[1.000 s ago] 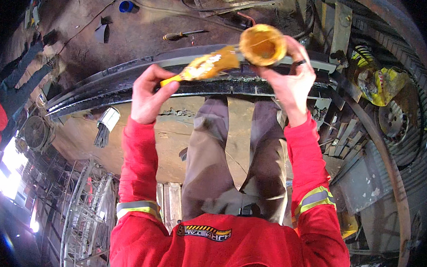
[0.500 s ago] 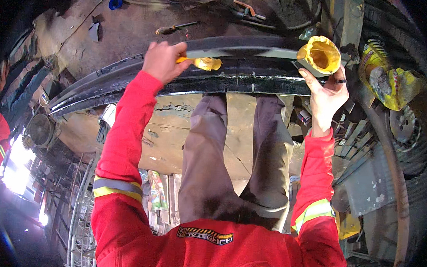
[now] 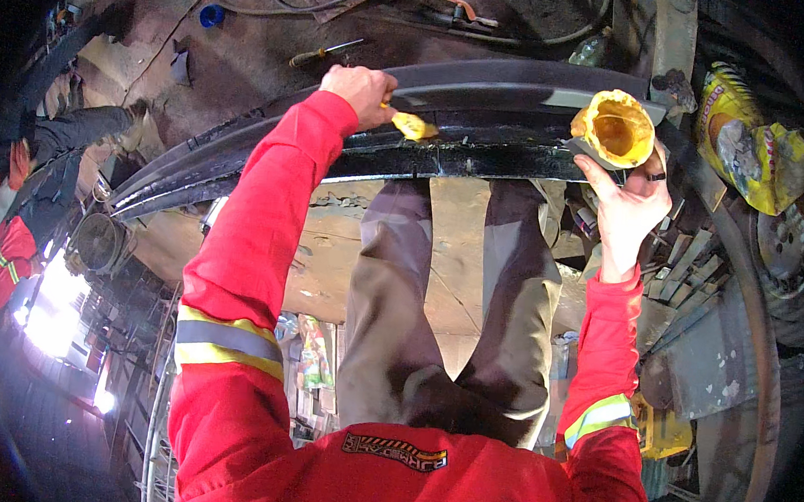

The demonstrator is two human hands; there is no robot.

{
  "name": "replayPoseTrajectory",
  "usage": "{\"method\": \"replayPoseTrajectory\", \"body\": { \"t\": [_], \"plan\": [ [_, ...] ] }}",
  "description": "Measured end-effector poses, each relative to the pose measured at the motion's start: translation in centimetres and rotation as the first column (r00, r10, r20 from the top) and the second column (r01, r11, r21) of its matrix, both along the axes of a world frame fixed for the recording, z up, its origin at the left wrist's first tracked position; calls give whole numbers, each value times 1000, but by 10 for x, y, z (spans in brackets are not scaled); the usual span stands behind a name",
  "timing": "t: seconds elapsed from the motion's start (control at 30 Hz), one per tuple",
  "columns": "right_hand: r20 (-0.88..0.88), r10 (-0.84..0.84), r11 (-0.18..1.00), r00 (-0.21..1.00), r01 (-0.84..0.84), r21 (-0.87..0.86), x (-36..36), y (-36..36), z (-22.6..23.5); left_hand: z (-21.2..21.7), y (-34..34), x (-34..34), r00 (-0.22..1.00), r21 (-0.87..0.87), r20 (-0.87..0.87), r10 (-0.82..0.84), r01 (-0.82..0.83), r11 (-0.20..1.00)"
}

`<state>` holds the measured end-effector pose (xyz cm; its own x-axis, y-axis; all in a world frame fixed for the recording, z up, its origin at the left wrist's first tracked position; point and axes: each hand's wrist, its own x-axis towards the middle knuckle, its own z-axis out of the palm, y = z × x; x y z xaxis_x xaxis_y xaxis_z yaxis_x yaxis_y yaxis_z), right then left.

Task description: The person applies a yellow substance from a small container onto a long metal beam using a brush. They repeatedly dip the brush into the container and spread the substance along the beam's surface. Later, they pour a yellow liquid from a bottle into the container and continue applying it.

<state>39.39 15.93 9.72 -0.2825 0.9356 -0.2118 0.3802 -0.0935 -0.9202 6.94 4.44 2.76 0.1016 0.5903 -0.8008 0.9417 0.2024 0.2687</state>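
One brush (image 3: 412, 124), one tub (image 3: 614, 128), two hands: left (image 3: 364, 92), right (image 3: 628, 205).

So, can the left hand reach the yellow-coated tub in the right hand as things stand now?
Probably yes. The left hand holds a brush against the black curved beam, and the tub in the right hand sits beside it along the beam, with nothing between them.

The left hand (image 3: 364, 92), a second ago raised beside the yellow-smeared tub (image 3: 615, 128), has moved its brush (image 3: 411, 124) left and down onto the black curved rail (image 3: 481, 155); the right hand (image 3: 628, 205) has carried the tub rightwards
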Motion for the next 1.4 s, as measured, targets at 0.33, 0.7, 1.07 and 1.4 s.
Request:
{"method": "replayPoseTrajectory", "body": {
  "t": [0.33,0.7,1.07,1.4],
  "plan": [
    [-72,-68,993,995,61,-100,-2,-6,-4,17,24,-11,994,59,44,-99,96,994],
    [-50,-26,996,998,22,-85,6,-9,-9,20,3,-28,990,71,97,104,-112,991],
    [-5,-37,993,999,36,-116,21,-7,-12,17,39,8,976,208,149,-156,124,970],
    [-2,-39,986,999,39,-162,39,-2,-10,22,43,14,981,-24,152,121,-119,993]
  ]
}}
